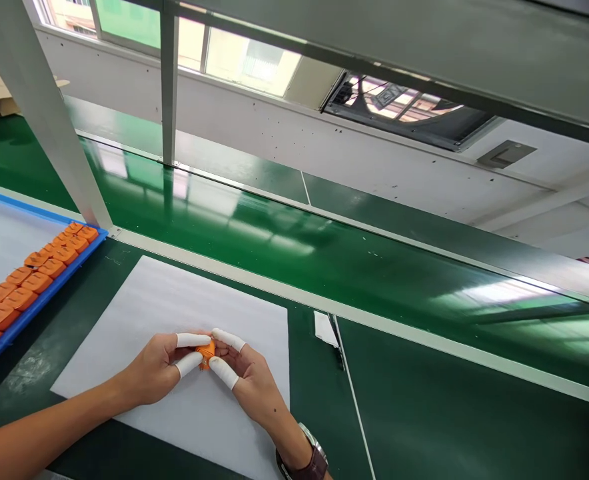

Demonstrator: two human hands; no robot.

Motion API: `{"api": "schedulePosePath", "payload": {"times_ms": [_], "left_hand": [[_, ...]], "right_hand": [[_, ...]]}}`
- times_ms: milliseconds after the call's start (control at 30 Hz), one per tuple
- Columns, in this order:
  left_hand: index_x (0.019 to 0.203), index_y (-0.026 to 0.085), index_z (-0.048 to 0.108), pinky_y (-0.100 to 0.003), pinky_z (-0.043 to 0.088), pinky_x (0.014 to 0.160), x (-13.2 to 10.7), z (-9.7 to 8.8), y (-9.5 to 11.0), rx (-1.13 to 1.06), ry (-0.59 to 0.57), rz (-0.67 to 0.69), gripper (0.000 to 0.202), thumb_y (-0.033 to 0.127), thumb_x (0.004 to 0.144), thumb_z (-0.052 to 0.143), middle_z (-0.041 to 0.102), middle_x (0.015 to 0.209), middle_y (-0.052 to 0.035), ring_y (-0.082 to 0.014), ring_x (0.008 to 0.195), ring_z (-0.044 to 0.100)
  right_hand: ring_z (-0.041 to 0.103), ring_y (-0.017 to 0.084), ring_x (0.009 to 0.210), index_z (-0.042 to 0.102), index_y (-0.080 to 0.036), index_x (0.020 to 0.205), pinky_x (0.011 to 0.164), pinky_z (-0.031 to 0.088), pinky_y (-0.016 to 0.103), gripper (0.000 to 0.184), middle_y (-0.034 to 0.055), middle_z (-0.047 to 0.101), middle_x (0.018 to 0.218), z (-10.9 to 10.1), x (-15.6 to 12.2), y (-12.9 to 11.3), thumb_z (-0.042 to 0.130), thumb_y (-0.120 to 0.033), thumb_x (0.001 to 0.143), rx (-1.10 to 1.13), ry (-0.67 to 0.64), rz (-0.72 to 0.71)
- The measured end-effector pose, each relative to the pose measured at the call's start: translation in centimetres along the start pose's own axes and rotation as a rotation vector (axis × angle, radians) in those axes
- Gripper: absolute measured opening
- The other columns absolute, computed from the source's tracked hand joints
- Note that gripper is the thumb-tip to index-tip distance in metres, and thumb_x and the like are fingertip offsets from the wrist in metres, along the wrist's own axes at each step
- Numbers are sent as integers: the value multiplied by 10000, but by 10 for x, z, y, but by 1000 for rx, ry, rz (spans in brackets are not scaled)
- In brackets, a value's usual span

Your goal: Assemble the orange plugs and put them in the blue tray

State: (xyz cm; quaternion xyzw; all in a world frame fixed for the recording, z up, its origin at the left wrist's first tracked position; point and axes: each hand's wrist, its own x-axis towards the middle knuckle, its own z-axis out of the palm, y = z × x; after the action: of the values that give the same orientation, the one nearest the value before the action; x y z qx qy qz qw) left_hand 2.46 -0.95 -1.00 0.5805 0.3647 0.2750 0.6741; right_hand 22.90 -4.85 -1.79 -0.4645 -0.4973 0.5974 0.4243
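Observation:
Both hands meet over a white sheet (174,293) on the dark green table, pinching a small orange plastic piece (206,352) between them. My left hand (157,370) grips its left side with thumb and forefinger. From the right, my right hand (249,377) holds the same piece with thumb and forefinger. White finger cots cover the thumbs and forefingers. A shiny bit shows at the piece's lower edge, too small to make out. The fingers hide much of the piece. A wristwatch (314,460) is on my right wrist.
Several orange pieces (37,283) stand in rows along the edge of a blue-rimmed tray (82,267) at left. Beyond a pale metal rail runs a green conveyor belt (274,233). A metal post (49,113) rises at left. A white scrap (326,329) lies right of the sheet.

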Motion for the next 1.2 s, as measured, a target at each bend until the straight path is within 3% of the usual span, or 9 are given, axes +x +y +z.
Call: {"api": "schedulePosePath", "payload": {"times_ms": [167, 333, 500, 600, 800, 967, 1033, 1200], "left_hand": [[1233, 286, 697, -390, 496, 1100, 0, -1, -1, -19, -44, 3, 328, 236, 918, 620, 625, 1394, -4, -246, 1278, 587], [1190, 270, 723, -396, 506, 1090, 2, 3, 3, -40, 15, -36, 303, 265, 894, 658, 663, 1345, -10, -251, 1233, 623], [1136, 259, 748, -406, 518, 1074, 5, 3, 3, -34, 35, -61, 268, 281, 879, 675, 694, 1295, -14, -273, 1233, 621], [1141, 263, 744, -400, 520, 1067, 6, 1, 2, -68, 18, -49, 264, 272, 889, 665, 696, 1292, -15, -273, 1240, 617], [1214, 220, 701, -440, 524, 1057, 6, -1, 1, -98, 33, -53, 327, 251, 892, 658, 697, 1289, -60, -274, 1188, 650], [1196, 207, 705, -424, 535, 1048, 8, -1, 2, -85, 53, -55, 307, 248, 897, 653, 707, 1268, -64, -264, 1190, 647], [1192, 209, 707, -419, 541, 1041, 8, -1, 4, -88, 47, -37, 301, 251, 898, 655, 699, 1281, -62, -266, 1196, 643], [1143, 217, 727, -414, 544, 1042, 7, 3, 7, -127, 13, -29, 270, 239, 881, 669, 695, 1288, -50, -271, 1208, 636]], "right_hand": [[696, 233, 1036, 541, -245, 1338, 975, 581, 482, 421, 79, 712, 1158, 6, -2, 3, 617, -335, 933, -141, 41, -81], [687, 242, 1089, 548, -243, 1338, 1008, 563, 474, 405, 85, 706, 1200, 8, -3, 5, 592, -329, 945, -164, 52, -114], [660, 237, 1152, 480, -270, 1413, 1020, 551, 474, 463, 70, 680, 1269, -1, -3, 0, 566, -347, 965, -108, -30, -83], [658, 221, 1134, 439, -290, 1445, 1015, 543, 471, 458, 58, 677, 1256, -6, -3, -3, 506, -304, 992, -199, -62, -99], [645, 203, 944, 508, -302, 1377, 834, 582, 404, 395, 75, 655, 1199, -14, -1, -7, 463, -201, 998, -543, 20, -305], [595, 246, 1120, 472, -326, 1409, 933, 553, 473, 495, 78, 646, 1241, -16, -1, -9, 485, -111, 964, -673, 24, -490], [606, 243, 1115, 463, -328, 1420, 932, 562, 471, 501, 76, 643, 1266, -14, -3, -10, 504, -134, 961, -632, 4, -463], [690, 210, 949, 566, -292, 1326, 855, 619, 428, 407, 58, 702, 1180, -8, -6, -8, 617, -256, 923, -377, 69, -181]]}}
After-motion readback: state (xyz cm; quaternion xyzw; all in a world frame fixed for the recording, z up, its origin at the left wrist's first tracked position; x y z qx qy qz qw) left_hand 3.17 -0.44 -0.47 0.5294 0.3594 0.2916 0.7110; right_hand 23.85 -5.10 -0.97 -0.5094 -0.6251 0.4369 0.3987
